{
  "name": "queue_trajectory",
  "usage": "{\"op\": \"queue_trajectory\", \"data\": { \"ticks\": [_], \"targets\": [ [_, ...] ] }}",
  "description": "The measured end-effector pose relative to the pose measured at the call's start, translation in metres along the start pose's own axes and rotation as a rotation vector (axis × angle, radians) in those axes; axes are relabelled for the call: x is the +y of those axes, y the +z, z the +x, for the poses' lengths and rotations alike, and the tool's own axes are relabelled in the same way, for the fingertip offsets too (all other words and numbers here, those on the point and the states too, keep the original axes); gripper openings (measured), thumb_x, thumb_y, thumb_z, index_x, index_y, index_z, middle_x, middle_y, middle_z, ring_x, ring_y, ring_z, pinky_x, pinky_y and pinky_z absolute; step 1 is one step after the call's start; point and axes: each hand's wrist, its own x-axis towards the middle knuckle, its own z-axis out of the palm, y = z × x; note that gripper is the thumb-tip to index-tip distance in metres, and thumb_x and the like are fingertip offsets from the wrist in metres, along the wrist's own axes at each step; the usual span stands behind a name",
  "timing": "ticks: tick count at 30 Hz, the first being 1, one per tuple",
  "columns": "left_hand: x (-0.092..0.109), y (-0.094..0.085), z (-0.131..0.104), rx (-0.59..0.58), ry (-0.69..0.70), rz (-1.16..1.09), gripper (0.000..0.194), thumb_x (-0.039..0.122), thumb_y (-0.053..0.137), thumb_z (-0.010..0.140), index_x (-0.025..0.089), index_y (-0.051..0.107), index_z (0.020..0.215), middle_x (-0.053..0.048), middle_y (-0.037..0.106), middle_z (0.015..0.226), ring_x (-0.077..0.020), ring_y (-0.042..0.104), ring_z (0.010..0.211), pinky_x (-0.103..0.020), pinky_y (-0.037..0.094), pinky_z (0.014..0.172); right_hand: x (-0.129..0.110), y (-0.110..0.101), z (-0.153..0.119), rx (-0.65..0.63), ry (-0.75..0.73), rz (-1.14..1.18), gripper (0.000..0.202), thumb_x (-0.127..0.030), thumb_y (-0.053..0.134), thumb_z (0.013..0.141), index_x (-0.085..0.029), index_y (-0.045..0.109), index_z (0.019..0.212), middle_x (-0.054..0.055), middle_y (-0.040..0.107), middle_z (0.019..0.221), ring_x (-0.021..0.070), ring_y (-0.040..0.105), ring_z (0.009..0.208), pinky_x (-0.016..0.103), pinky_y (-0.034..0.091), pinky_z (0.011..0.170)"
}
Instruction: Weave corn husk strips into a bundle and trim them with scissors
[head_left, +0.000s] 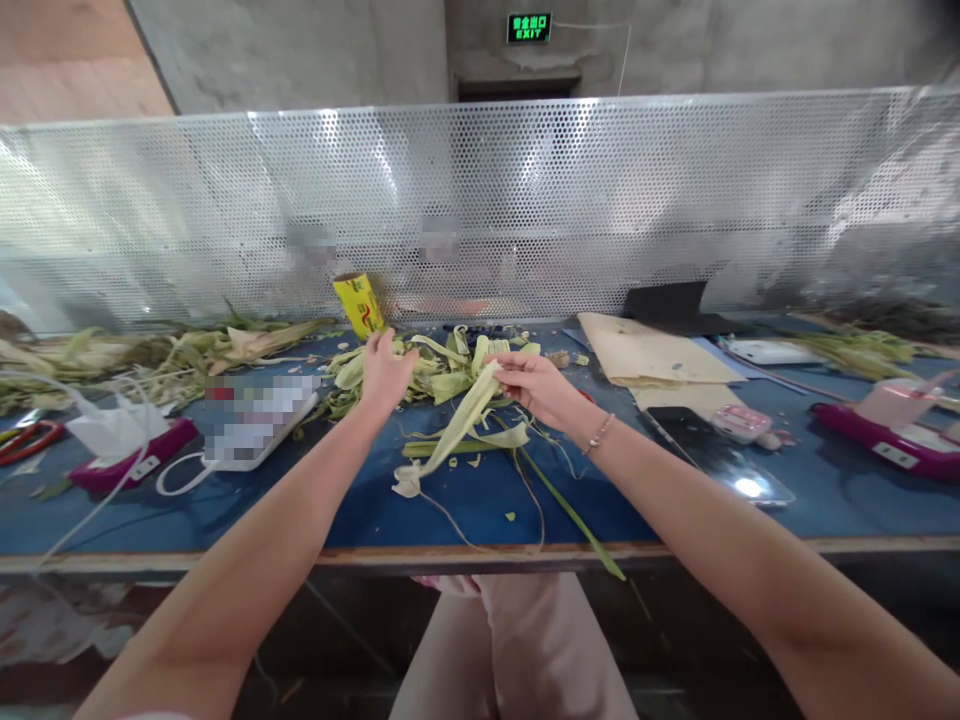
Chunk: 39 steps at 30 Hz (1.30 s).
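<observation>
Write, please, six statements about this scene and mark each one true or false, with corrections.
1. The right hand holds a pale husk strip. True.
2. The bracelet is on the left arm. False: it is on the right arm.
3. The left hand is at the leaf pile. True.
4. The yellow carton is nearer to the right hand. False: it is nearer to the left.
5. The tabletop is blue. True.
6. The exit sign glows red. False: it glows green.

The blue bench [360, 522] is littered with pale green husks [450, 387], while brown paper [652, 358], a dark phone [716, 455] and two purple power strips [165, 443] are also borne on it.
</observation>
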Motion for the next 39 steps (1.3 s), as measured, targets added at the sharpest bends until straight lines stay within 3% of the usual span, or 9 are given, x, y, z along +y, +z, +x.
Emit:
{"op": "queue_trajectory", "data": {
  "ticks": [2, 3, 5, 8, 17, 23, 27, 34, 39],
  "targets": [
    [0.01, 0.001, -0.008, -0.131, 0.082, -0.06, 0.029, 0.037, 0.053, 0.069, 0.016, 0.057, 0.089, -0.01, 0.059, 0.097, -0.024, 0.053, 0.097, -0.038, 0.039, 0.087, 0.001, 0.005, -0.002, 0.005, -0.005, -0.069, 0.023, -0.02, 0.068, 0.058, -0.015, 0.063, 0.08, -0.003, 0.056, 0.063, 0.0036, 0.046, 0.051, 0.018, 0.036, 0.047],
    [0.016, 0.003, -0.013, -0.272, 0.09, -0.152, 0.03, 0.041, 0.05, 0.071, 0.015, 0.057, 0.085, -0.008, 0.06, 0.085, -0.0208, 0.057, 0.083, -0.036, 0.044, 0.077, 0.002, 0.007, -0.003, 0.006, -0.013, -0.1, 0.023, -0.021, 0.068, 0.058, -0.016, 0.063, 0.08, -0.003, 0.056, 0.064, 0.0038, 0.046, 0.051, 0.018, 0.036, 0.047],
    [0.027, 0.007, -0.025, -0.495, 0.063, -0.321, 0.035, 0.047, 0.052, 0.069, 0.013, 0.057, 0.078, -0.005, 0.059, 0.069, -0.0141, 0.055, 0.06, -0.03, 0.046, 0.06, 0.005, 0.012, -0.003, 0.006, -0.033, -0.146, 0.023, -0.023, 0.068, 0.059, -0.016, 0.061, 0.079, -0.003, 0.057, 0.065, 0.0048, 0.048, 0.054, 0.018, 0.037, 0.049],
    [0.038, 0.014, -0.04, -0.647, 0.031, -0.409, 0.033, 0.04, 0.066, 0.058, 0.014, 0.056, 0.077, 0.0, 0.058, 0.061, -0.0106, 0.053, 0.052, -0.025, 0.044, 0.053, 0.009, 0.017, -0.003, 0.014, -0.058, -0.186, 0.023, -0.026, 0.069, 0.058, -0.016, 0.059, 0.076, -0.003, 0.059, 0.064, 0.0067, 0.052, 0.057, 0.021, 0.041, 0.055],
    [0.039, 0.017, -0.046, -0.61, -0.079, -0.436, 0.023, 0.03, 0.07, 0.055, 0.013, 0.057, 0.062, 0.002, 0.057, 0.053, -0.0088, 0.054, 0.05, -0.023, 0.046, 0.054, 0.011, 0.017, -0.001, 0.093, -0.052, -0.185, 0.025, -0.022, 0.071, 0.054, -0.017, 0.054, 0.071, -0.004, 0.057, 0.062, 0.0094, 0.055, 0.059, 0.027, 0.047, 0.065],
    [0.036, 0.02, -0.046, -0.527, -0.159, -0.559, 0.023, 0.028, 0.071, 0.053, 0.013, 0.056, 0.061, 0.003, 0.057, 0.054, -0.0075, 0.054, 0.048, -0.022, 0.046, 0.052, 0.012, 0.012, 0.002, 0.118, -0.168, -0.282, 0.017, -0.023, 0.066, 0.058, -0.017, 0.057, 0.071, -0.002, 0.057, 0.065, 0.0093, 0.053, 0.061, 0.027, 0.046, 0.067],
    [0.035, 0.02, -0.047, -0.534, -0.173, -0.608, 0.023, 0.026, 0.07, 0.054, 0.013, 0.062, 0.07, 0.002, 0.061, 0.056, -0.0082, 0.055, 0.048, -0.022, 0.047, 0.051, 0.011, 0.01, 0.001, 0.103, -0.214, -0.335, 0.013, -0.024, 0.065, 0.059, -0.017, 0.059, 0.068, -0.001, 0.058, 0.066, 0.01, 0.054, 0.062, 0.028, 0.046, 0.067],
    [0.037, 0.016, -0.048, -0.549, -0.23, -0.721, 0.017, 0.021, 0.072, 0.05, 0.013, 0.067, 0.064, 0.0, 0.062, 0.052, -0.009, 0.056, 0.046, -0.022, 0.048, 0.05, 0.011, 0.014, -0.001, 0.065, -0.172, -0.143, 0.015, -0.026, 0.068, 0.056, -0.019, 0.062, 0.067, -0.002, 0.058, 0.065, 0.0103, 0.056, 0.061, 0.029, 0.049, 0.066],
    [0.035, 0.015, -0.047, -0.628, -0.264, -0.815, 0.015, 0.018, 0.072, 0.05, 0.014, 0.067, 0.063, -0.001, 0.063, 0.055, -0.0088, 0.057, 0.05, -0.024, 0.05, 0.054, 0.008, 0.018, -0.004, 0.077, -0.113, -0.04, 0.014, -0.025, 0.07, 0.053, -0.019, 0.062, 0.062, -0.002, 0.059, 0.062, 0.0101, 0.055, 0.06, 0.029, 0.048, 0.066]
  ]
}}
